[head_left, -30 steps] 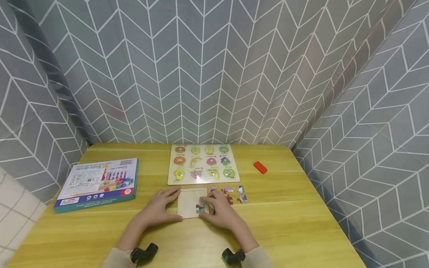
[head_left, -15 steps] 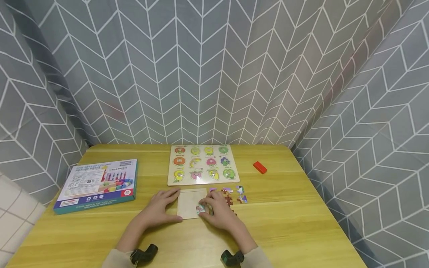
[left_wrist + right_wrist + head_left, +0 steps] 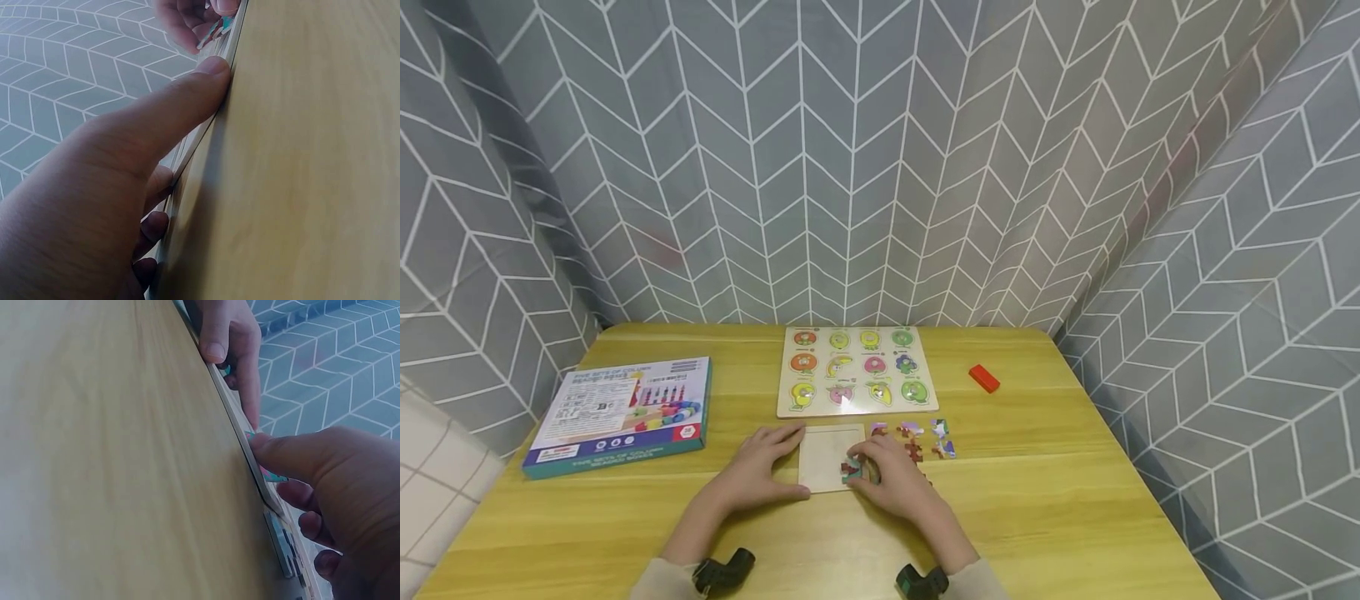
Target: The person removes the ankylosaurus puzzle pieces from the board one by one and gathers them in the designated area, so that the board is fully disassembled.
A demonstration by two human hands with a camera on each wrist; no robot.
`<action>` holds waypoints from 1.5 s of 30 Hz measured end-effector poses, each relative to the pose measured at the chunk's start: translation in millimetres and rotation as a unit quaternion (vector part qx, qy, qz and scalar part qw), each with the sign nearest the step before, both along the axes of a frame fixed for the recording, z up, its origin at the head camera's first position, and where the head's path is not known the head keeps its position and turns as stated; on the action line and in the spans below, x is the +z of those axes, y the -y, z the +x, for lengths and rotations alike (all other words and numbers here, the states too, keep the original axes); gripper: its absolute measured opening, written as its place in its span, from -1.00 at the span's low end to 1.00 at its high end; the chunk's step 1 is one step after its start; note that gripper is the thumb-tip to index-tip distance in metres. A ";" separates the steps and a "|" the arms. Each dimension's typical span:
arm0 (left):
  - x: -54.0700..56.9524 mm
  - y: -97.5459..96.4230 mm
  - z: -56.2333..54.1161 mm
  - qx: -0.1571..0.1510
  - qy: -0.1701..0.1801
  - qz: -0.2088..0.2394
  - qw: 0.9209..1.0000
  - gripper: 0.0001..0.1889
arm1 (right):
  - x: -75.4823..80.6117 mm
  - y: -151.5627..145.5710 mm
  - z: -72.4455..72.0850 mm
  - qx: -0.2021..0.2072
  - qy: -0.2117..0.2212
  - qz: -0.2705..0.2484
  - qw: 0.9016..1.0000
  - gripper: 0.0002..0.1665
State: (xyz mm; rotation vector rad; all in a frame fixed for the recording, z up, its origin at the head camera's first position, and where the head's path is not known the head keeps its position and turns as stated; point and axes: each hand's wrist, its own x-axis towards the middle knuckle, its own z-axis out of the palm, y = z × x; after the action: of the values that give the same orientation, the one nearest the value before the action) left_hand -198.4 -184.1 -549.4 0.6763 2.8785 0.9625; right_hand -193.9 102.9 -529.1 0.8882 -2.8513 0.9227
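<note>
A small square wooden puzzle tray (image 3: 823, 458) lies on the table in the head view. My left hand (image 3: 760, 467) grips its left side, thumb at the near corner and fingers at the far one. In the left wrist view the left thumb (image 3: 187, 94) presses against the tray's edge. Over the tray's near right corner, my right hand (image 3: 891, 473) pinches a teal and dark red jigsaw piece (image 3: 852, 469) between thumb and fingers. The right wrist view shows the right thumb (image 3: 290, 456) on the piece, partly covering it. Loose jigsaw pieces (image 3: 913, 451) lie just right of the tray, some hidden by the right hand.
Behind the tray lies a fruit peg board (image 3: 857, 371) with several pictures. A boxed bead set (image 3: 617, 412) lies at the left. A red block (image 3: 983, 378) rests at the back right. Patterned curtains (image 3: 850, 167) hang behind the table (image 3: 1037, 492).
The jigsaw piece in my right fingers has turned and shifted slightly within the tray's near right corner. My left hand stays in place on the tray.
</note>
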 end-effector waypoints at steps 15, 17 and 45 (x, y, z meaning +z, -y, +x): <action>3.4 -1.5 1.9 0.000 0.002 0.002 1.000 0.11 | -1.5 -5.2 -6.1 0.032 0.018 0.012 0.999 -0.59; 3.6 -1.5 2.1 -0.001 0.002 0.001 1.000 0.11 | 0.5 -7.1 -6.9 0.025 0.020 -0.002 0.999 -0.58; 1.6 -1.8 1.5 0.004 0.004 0.002 1.000 0.13 | -9.0 -151.9 29.4 -0.153 0.012 -0.100 0.983 -0.70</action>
State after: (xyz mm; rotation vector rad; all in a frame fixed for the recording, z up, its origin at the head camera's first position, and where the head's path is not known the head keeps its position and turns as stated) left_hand -196.9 -182.3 -547.8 0.6602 2.8763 0.9703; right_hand -164.5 254.9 -538.1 0.4081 -2.7392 1.1545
